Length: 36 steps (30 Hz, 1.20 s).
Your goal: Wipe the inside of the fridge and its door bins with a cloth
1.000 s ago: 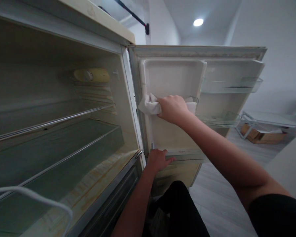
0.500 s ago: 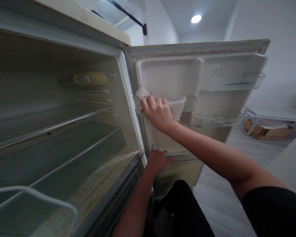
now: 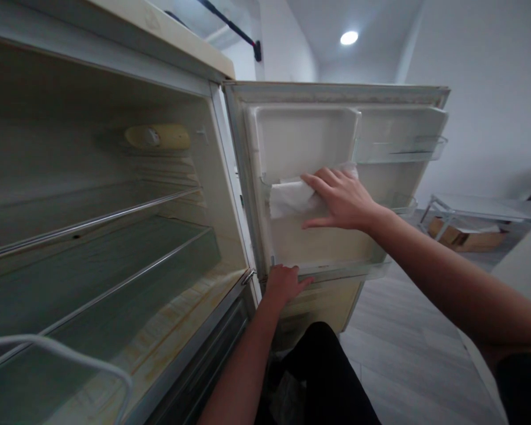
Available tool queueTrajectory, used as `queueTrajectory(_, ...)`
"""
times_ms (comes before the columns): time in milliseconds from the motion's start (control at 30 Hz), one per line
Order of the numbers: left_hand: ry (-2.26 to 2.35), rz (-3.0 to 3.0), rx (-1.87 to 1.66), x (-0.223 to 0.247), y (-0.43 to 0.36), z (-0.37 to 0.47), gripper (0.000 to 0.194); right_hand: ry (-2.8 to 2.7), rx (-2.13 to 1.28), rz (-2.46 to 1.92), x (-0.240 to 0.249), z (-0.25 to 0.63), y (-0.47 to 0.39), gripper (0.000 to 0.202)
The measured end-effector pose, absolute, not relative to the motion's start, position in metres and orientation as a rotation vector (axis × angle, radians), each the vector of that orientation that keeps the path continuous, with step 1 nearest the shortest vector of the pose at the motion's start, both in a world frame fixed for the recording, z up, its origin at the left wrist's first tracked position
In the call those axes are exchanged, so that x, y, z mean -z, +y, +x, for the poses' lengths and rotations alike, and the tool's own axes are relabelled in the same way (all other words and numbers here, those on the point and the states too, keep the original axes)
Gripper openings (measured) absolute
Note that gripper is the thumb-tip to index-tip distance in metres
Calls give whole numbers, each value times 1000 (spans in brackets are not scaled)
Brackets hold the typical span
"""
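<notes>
My right hand presses a white cloth against the inside of the open fridge door, at the middle door shelf. Its fingers lie over the cloth and its thumb sticks out below. The cloth's left part hangs free with a wavy edge. Lower down, my left hand rests at the left end of the bottom door shelf, close to the hinge side. Its fingers are apart, and I see nothing held in it.
To the left stands the open fridge compartment with glass shelves and a yellowish lamp cover. A white cable crosses the lower left. Behind the door, a cardboard box sits beneath a low white table.
My right hand has moved right along the door with the cloth, away from the hinge side. The door has swung slightly. My left hand has stayed at the bottom shelf.
</notes>
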<state>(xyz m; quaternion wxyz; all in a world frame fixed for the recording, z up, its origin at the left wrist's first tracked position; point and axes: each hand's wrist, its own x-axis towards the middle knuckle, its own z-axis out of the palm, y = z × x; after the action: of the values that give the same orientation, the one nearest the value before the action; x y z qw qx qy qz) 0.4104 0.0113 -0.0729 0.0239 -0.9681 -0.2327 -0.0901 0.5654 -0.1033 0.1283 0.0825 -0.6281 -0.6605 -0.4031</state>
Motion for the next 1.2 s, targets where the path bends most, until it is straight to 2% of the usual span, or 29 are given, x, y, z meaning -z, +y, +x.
queueTrajectory(67, -730, -2996, 261, 72, 10, 411, 74, -2036, 1182, -1814, -129, 564, -103, 75)
queueTrajectory(400, -748, -3011, 221, 70, 12, 410, 83, -1797, 1314, -1963, -123, 513, -45, 37)
queueTrajectory(700, -717, -3012, 240, 75, 19, 404, 85, -1646, 1358, -1913, -117, 477, -12, 36)
queueTrajectory(1033, -699, -3028, 212, 76, 20, 403, 89, -1605, 1426, -2027, -116, 542, -75, 27)
queueTrajectory(1200, -683, -3041, 250, 75, 14, 406, 90, -1669, 1346, -2124, -125, 566, -104, 25)
